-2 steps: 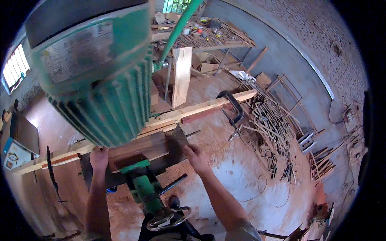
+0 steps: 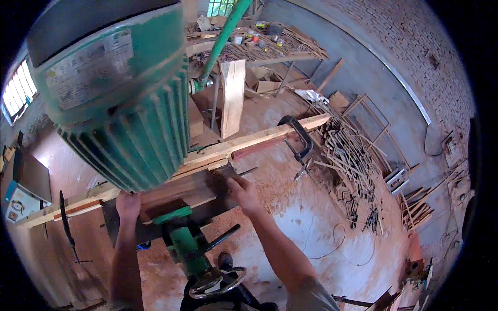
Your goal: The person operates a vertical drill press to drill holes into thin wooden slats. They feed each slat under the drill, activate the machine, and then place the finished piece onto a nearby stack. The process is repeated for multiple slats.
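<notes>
A brown wooden board (image 2: 179, 189) lies flat on the dark metal table (image 2: 222, 204) of a green machine, below its large ribbed green motor (image 2: 132, 140). At the board's left end is my left hand (image 2: 128, 205), closed on it, with the fingertips partly hidden under the motor. My right hand (image 2: 244, 196) reaches in at the board's right end, thumb and fingers somewhat apart. Whether those fingers touch the board I cannot tell. Nearer me, a green support column (image 2: 188, 248) carries a black lever (image 2: 225, 238) and a metal handwheel (image 2: 218, 282).
A long pale timber fence (image 2: 254, 140) runs behind the table, with a black clamp (image 2: 302, 139) at its right. Upright stands a pale plank (image 2: 233, 98). Metal scraps (image 2: 347, 155) heap on the floor at right. A cluttered bench (image 2: 254, 52) stands at the back.
My right hand has moved a little left and away from me, closer to the board's end. My left hand stays in place. The whole view has shifted slightly.
</notes>
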Tool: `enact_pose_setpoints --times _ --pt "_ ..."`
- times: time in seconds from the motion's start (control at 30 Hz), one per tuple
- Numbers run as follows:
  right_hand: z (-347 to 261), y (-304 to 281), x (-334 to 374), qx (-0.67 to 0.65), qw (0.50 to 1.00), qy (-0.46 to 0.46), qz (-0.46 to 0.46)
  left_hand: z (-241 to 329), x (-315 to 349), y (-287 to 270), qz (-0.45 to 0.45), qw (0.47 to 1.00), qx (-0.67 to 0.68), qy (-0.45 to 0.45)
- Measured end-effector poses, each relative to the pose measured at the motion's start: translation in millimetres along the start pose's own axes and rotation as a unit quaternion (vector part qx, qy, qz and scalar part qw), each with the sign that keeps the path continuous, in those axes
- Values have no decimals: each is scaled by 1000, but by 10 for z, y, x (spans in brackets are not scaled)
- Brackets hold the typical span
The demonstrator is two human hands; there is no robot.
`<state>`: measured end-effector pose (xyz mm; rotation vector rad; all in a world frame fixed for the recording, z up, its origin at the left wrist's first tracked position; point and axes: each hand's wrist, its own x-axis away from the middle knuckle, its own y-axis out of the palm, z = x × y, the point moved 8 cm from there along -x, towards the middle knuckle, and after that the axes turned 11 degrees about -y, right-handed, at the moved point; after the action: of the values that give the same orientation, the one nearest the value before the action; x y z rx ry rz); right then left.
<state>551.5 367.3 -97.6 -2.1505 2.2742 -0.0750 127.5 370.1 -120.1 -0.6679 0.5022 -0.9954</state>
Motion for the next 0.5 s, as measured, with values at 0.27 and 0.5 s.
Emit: enact_pose_setpoints --times 0.27,0.5 --pt "105 -2 -262 -122 991 -43 33 -21 -35 465 32 992 -65 103" --pt "527 -138 1509 -364 882 209 215 474 183 447 -51 983 -161 65"
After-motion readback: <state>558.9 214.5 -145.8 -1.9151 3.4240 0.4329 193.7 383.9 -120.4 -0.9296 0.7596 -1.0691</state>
